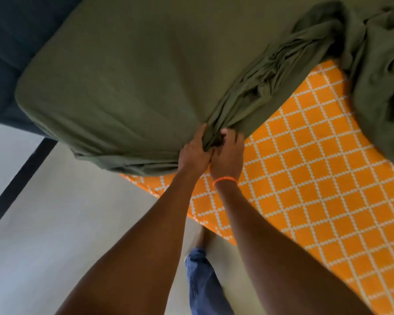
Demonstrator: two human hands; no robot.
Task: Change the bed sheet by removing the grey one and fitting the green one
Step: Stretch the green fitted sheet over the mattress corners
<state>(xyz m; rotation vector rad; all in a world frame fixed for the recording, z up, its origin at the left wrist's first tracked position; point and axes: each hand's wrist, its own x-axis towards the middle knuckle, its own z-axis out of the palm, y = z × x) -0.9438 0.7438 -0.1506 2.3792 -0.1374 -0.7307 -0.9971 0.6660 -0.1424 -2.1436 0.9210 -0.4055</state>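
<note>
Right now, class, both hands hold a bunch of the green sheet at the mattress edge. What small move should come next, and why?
Probably pull the bunched green sheet toward the near side, over the bare orange mattress. The left hand and right hand grip it together, and one corner already looks fitted.

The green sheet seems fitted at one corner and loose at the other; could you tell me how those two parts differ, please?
1. The left corner lies smooth and wraps the mattress edge; the right part is bunched in folds.
2. The left corner hides the mattress; by the right part the orange mattress shows.

Both belong to one green sheet, gripped mid-edge by the left hand and right hand.
</note>
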